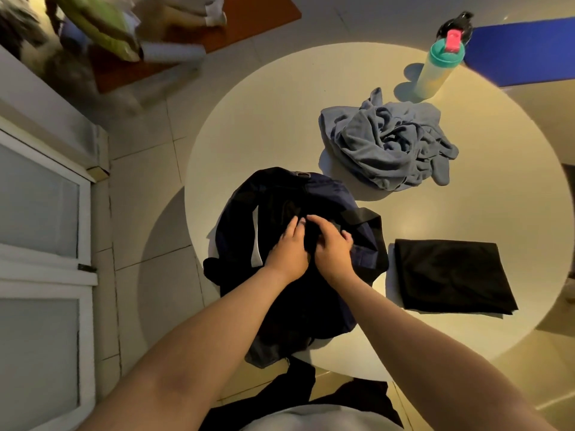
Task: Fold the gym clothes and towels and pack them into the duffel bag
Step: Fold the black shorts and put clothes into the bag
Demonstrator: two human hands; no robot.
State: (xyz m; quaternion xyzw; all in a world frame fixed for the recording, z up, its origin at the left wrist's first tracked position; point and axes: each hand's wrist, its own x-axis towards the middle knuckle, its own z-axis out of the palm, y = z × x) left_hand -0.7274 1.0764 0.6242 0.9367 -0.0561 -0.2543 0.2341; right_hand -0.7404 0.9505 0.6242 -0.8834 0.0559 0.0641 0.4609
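duffel bag [280,194]: dark navy, slumped on the near left part of the round white table [280,126], its near end hanging over the table edge; a black strap [361,214] lay across its right side.
left hand [287,250]: rested on top of the bag, fingers nearly straight, tips pressed into the dark fabric, gripping nothing.
right hand [331,244]: touched the left hand's side, fingers curled down into the bag's dark fabric near the strap, thumb out to the right.
towel [385,141]: blue-grey, crumpled in a heap on the far middle of the table, just beyond the bag and apart from it.
folded garment [451,275]: black, flat and squared, on the table to the right of the bag, near it but not touching.
bottle [435,70]: pale, upright, teal lid with a pink cap, at the table's far right edge, beyond the towel.
floor: pale tiles; a white glazed door [40,213] stood at left, and a blurred clutter lay on a brown board [249,23] at far left.
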